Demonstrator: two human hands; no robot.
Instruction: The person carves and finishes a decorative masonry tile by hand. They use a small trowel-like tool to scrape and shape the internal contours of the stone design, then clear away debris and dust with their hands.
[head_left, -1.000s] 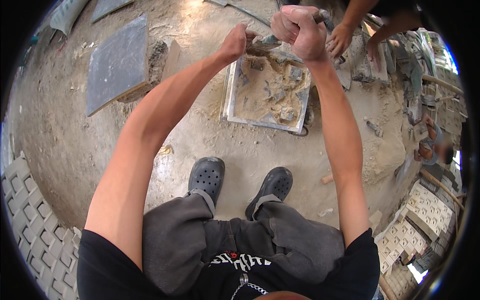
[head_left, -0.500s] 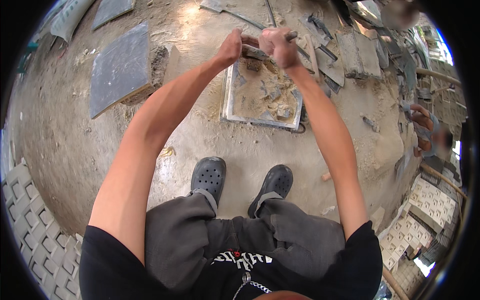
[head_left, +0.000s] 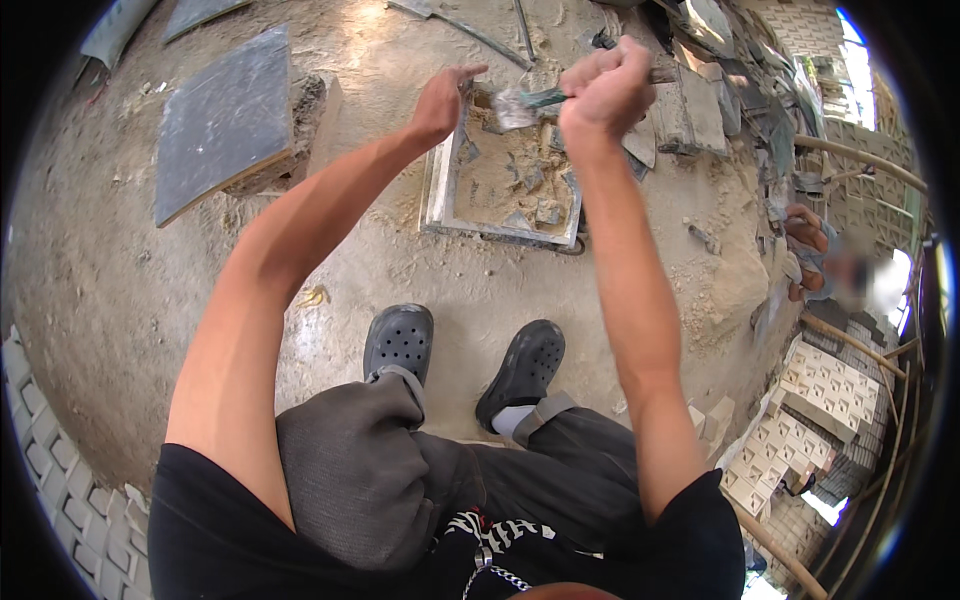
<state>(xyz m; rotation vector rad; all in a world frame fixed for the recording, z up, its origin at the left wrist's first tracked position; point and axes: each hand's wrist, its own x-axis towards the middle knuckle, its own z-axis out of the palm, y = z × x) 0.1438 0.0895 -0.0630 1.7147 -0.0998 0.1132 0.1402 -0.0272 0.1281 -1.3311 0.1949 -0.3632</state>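
My right hand [head_left: 606, 95] is closed round the handle of a short tool with a pale, motion-blurred head [head_left: 515, 108] and a green neck; its exact kind is unclear. The head is over the far end of a shallow rectangular tray [head_left: 436, 190], which holds sandy powder and several grey chips [head_left: 547, 211]. Beside the tray's far left corner is my left hand [head_left: 438, 106], one finger stretched out to the right and nothing visible in it. Its other fingers are partly hidden.
A dark slab [head_left: 222, 128] leans on a rough block at the left. Long metal bars [head_left: 470, 38] lie beyond the tray, and boards [head_left: 690, 110] and rubble at its right. Another person [head_left: 808, 250] is at the far right, near stacked pale patterned blocks [head_left: 825, 395].
My right hand has moved right and slightly up with the tool, baring its pale head. My left hand has shifted a little left, apart from the right. The view has shifted slightly.
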